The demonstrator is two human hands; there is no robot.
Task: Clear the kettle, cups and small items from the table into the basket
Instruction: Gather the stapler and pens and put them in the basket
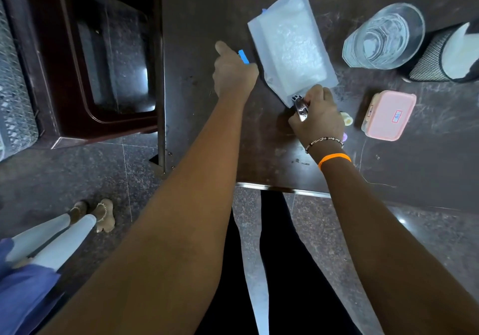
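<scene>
My left hand (233, 71) is closed around a small blue object (243, 55) near the dark table's (259, 148) left edge. My right hand (317, 115) grips a shiny metal stapler (300, 106) at the near corner of a translucent plastic pouch (290, 41) that lies flat on the table. A pink lidded box (388, 114) sits to the right of my right hand. Small pale (347, 119) and purple (344, 136) items lie beside my right wrist, partly hidden. A clear glass bowl (386, 36) stands at the back right.
A black mesh holder (435, 57) with something white inside stands at the far right. A dark wooden frame (103, 57) lies left of the table. Another person's legs and feet (90, 215) are on the floor at lower left.
</scene>
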